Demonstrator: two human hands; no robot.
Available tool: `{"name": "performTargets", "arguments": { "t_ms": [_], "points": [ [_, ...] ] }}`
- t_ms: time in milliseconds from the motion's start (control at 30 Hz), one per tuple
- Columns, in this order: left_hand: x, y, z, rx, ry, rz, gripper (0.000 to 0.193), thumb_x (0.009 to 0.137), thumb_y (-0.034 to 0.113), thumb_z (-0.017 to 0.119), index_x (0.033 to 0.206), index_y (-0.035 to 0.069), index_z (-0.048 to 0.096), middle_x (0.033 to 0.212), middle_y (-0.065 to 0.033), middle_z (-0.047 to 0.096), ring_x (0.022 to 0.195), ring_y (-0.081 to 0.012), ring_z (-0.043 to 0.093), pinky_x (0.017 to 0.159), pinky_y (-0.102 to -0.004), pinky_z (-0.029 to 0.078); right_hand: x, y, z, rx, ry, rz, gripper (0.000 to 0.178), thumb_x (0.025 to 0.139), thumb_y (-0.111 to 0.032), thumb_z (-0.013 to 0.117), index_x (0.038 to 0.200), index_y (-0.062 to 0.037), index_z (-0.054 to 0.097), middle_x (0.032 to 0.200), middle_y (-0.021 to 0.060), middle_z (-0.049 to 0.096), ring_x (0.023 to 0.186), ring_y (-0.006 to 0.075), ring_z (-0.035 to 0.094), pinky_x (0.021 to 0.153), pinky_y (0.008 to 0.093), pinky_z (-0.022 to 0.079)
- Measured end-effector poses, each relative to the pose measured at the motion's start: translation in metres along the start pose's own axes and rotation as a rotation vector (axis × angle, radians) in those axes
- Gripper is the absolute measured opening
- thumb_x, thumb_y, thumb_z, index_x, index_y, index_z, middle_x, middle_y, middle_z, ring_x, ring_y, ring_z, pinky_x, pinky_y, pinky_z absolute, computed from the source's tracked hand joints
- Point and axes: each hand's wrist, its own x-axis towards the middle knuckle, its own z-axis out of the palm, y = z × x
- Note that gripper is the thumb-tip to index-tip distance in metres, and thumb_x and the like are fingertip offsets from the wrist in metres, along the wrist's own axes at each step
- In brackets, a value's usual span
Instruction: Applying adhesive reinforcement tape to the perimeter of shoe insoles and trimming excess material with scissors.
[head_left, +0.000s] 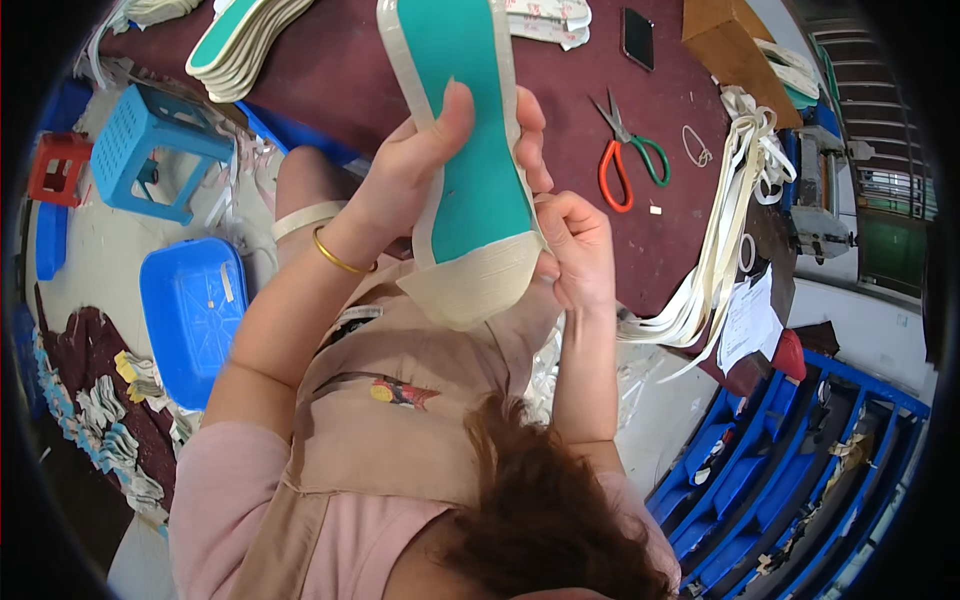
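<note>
Has brown hair [550,510] hanging nearest, over a tan apron [385,440], with a blue basin [195,320] at left. Pinches the right edge of a turquoise-faced insole [482,180], beside its cream-covered near end, between thumb and fingers of the right hand [583,245]. Clasps it farther up in the left hand [405,170], pressing the turquoise with the thumb, above the near part of a maroon table [575,95]. Faces cream strips [735,210] at right, then spread red-and-green-handled scissors [624,137], and beyond, stacked insoles [245,50] far left and a black phone [638,38] far right.
</note>
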Motion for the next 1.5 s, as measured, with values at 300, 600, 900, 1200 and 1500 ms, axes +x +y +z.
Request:
{"name": "performTargets", "arguments": {
  "t_ms": [300,600,900,1200,1500],
  "points": [
    [-0.001,-0.015,0.000,-0.715,-0.148,-0.313,0.051,0.092,0.051,0.042,0.104,0.002,0.048,0.085,-0.0050,0.050,0.077,-0.0163,0.050,0.072,-0.0290,0.044,0.009,-0.032,0.006,-0.037,-0.215,0.456,0.007,0.086,-0.009,0.061,0.088,-0.0020,0.060,0.072,-0.0010,0.055,0.049,0.0020,0.038,0.039,0.0174,0.026],
    [-0.007,0.018,-0.071,-0.934,0.177,-0.032,0.038,0.086,0.034,0.056,0.098,0.001,0.044,0.093,-0.0090,0.050,0.097,-0.0274,0.048,0.100,-0.0482,0.035,0.069,-0.045,-0.185,-1.734,0.327,-0.061,0.045,0.067,-0.029,0.077,0.096,-0.0006,0.058,0.085,0.0150,0.061,0.084,0.0305,0.058,0.074,0.0410,0.045],
    [-0.009,-0.005,-0.050,-1.221,0.497,-0.027,0.027,0.093,0.017,0.039,0.107,-0.006,0.040,0.102,-0.0144,0.045,0.103,-0.0273,0.045,0.102,-0.0471,0.032,-0.016,0.013,-0.016,-0.299,0.050,-0.127,0.098,0.064,-0.039,0.082,0.136,-0.0070,0.024,0.101,0.0053,0.047,0.082,0.0139,0.052,0.073,0.0278,0.045],
    [-0.010,-0.027,-0.043,-1.173,0.060,-0.137,0.034,0.089,0.034,0.052,0.105,0.005,0.050,0.104,-0.0048,0.051,0.113,-0.0302,0.047,0.098,-0.0493,0.040,-0.014,0.039,0.050,0.066,0.003,0.137,0.103,0.063,-0.077,0.058,0.129,-0.0009,0.037,0.091,0.0004,0.046,0.078,0.0089,0.045,0.067,0.0226,0.035],
    [-0.021,-0.019,-0.054,-1.379,0.074,-0.161,0.030,0.087,0.030,0.056,0.102,0.006,0.048,0.103,-0.0038,0.051,0.107,-0.0246,0.048,0.098,-0.0476,0.040,-0.016,0.048,0.026,-0.263,-0.119,0.135,0.090,0.068,-0.076,0.055,0.116,-0.0005,0.050,0.071,-0.0040,0.041,0.063,0.0047,0.038,0.055,0.0191,0.029]
  ]
}}
